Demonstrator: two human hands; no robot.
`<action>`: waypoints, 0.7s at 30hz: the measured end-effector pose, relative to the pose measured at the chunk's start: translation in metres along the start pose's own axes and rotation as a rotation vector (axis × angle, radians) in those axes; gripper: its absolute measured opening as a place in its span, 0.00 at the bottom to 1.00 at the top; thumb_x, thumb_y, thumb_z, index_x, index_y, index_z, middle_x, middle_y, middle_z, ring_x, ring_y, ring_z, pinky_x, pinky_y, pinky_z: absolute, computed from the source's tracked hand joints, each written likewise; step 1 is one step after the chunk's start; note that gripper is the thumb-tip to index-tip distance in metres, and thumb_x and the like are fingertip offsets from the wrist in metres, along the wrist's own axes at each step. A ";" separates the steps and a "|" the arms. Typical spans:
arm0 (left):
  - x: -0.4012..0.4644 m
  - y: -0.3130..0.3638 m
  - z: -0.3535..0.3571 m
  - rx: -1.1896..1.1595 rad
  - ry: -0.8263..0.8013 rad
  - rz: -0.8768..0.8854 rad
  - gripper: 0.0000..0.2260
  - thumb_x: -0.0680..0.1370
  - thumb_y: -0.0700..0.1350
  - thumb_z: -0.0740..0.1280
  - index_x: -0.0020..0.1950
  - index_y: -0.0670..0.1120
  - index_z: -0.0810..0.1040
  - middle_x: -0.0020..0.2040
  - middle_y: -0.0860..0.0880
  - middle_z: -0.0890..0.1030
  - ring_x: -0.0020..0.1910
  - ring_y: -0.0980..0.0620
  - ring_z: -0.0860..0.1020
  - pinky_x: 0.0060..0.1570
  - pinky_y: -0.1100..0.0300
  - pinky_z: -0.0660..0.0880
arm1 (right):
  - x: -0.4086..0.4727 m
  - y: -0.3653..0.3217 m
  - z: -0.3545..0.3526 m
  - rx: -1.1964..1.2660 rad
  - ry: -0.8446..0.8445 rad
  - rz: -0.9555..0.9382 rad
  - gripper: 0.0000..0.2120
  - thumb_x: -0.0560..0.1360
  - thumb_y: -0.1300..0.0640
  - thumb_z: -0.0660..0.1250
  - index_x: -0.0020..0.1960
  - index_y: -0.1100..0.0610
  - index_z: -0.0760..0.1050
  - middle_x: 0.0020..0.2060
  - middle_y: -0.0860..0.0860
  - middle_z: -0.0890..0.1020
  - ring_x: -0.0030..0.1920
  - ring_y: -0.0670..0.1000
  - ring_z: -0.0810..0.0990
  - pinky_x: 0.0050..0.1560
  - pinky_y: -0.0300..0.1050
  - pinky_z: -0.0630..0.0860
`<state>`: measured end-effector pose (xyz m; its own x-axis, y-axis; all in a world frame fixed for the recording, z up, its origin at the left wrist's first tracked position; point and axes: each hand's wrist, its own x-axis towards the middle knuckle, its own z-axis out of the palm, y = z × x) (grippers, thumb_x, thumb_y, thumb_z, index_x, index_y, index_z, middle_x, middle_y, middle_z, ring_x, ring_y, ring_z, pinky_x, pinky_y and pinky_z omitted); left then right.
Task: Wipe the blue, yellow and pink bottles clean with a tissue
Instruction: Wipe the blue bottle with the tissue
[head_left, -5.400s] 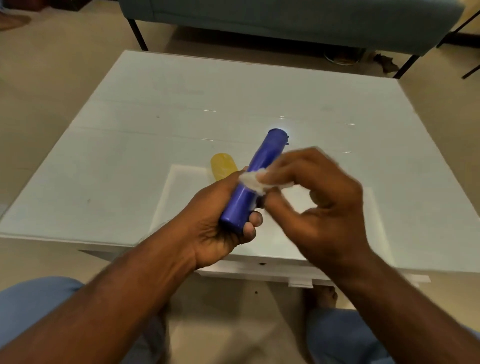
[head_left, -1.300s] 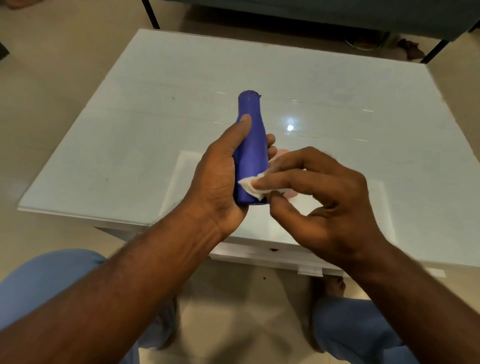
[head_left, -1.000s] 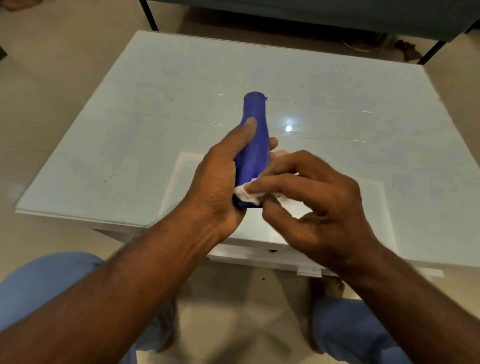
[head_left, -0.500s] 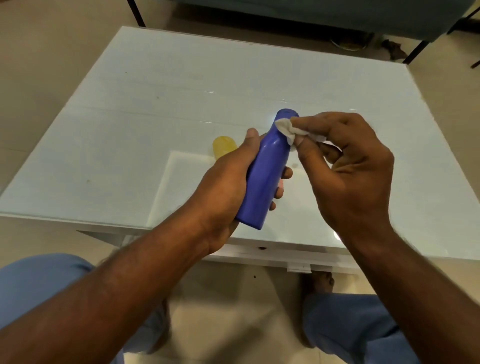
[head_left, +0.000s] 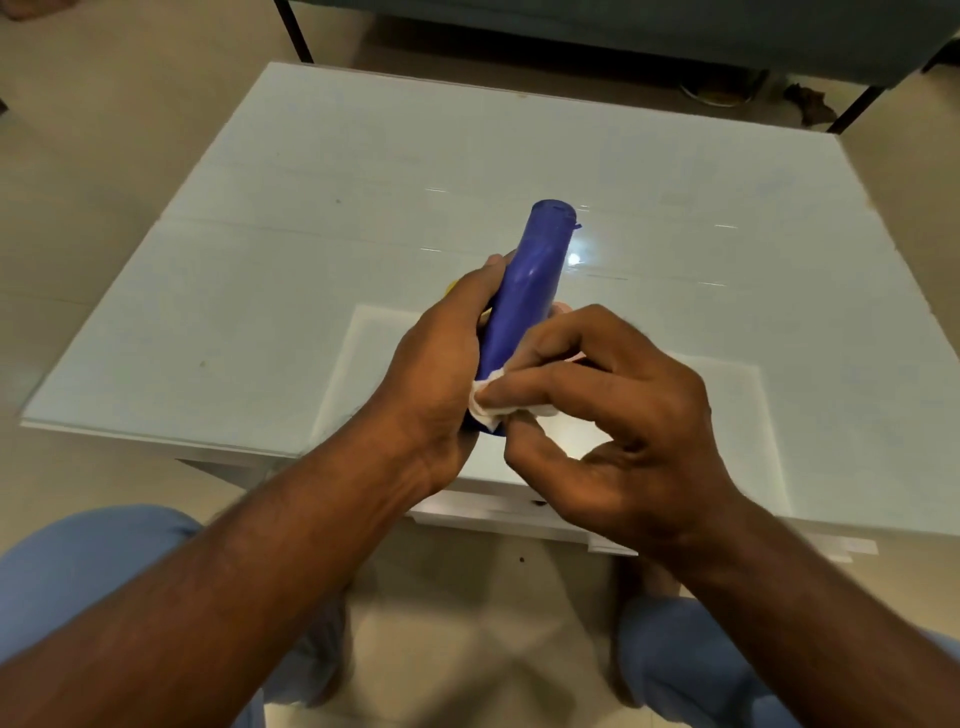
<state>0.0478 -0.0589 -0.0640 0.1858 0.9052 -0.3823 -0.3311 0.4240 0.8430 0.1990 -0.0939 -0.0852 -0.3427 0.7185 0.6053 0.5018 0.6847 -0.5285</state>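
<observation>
two hands meet over the near edge of the bench (head_left: 291, 270), both of them mine. my left hand (head_left: 431, 374) is wrapped around the lower half of the blue bottle (head_left: 530, 291), thumb lying up along its left side, the other fingers curled behind it where i can't see them. the bottle is held in the air above the bench, tilted a little to the right, its capped end pointing away from me and its base down by my palm.

my right hand (head_left: 613, 431) pinches a small folded white tissue (head_left: 488, 402) between thumb and forefinger and presses it against the bottle's lower part, just beside my left palm. the rest of the right fingers are bent above the tissue, close to the bottle's right side.

just left of my left thumb a sliver of yellow (head_left: 451, 287) peeks out; it is too hidden for me to say more. at the bottle's right side, above my right fingers, a small patch of pink (head_left: 561, 309) shows, also mostly covered.

the bench top is pale and glossy, with a bright light spot reflected near the bottle's neck. my knees in blue trousers (head_left: 93, 566) sit below, over a beige tiled floor (head_left: 104, 130). beyond the bench stands a dark teal seat (head_left: 623, 26) on thin black legs.
</observation>
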 end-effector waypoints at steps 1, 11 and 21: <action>0.000 0.000 0.000 0.004 -0.001 0.000 0.18 0.84 0.57 0.60 0.63 0.47 0.80 0.39 0.50 0.86 0.35 0.53 0.84 0.36 0.58 0.80 | 0.000 0.000 -0.001 -0.014 0.000 -0.006 0.07 0.76 0.63 0.75 0.53 0.60 0.89 0.49 0.56 0.84 0.49 0.57 0.84 0.51 0.51 0.81; 0.002 -0.001 0.006 0.302 -0.154 0.085 0.10 0.82 0.51 0.65 0.63 0.59 0.80 0.48 0.56 0.88 0.45 0.55 0.87 0.44 0.59 0.83 | 0.012 0.028 -0.028 -0.026 0.336 0.345 0.09 0.82 0.62 0.74 0.61 0.55 0.84 0.56 0.53 0.81 0.58 0.44 0.82 0.56 0.37 0.83; 0.001 0.002 0.004 0.072 -0.078 0.091 0.17 0.79 0.44 0.71 0.67 0.54 0.76 0.50 0.51 0.87 0.38 0.50 0.87 0.33 0.59 0.81 | 0.011 0.025 -0.025 0.130 0.195 0.349 0.09 0.82 0.58 0.72 0.62 0.54 0.81 0.58 0.50 0.82 0.60 0.44 0.83 0.57 0.34 0.83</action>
<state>0.0512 -0.0571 -0.0614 0.2301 0.9335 -0.2749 -0.2832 0.3345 0.8988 0.2273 -0.0722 -0.0767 -0.0068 0.8821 0.4710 0.4528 0.4227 -0.7851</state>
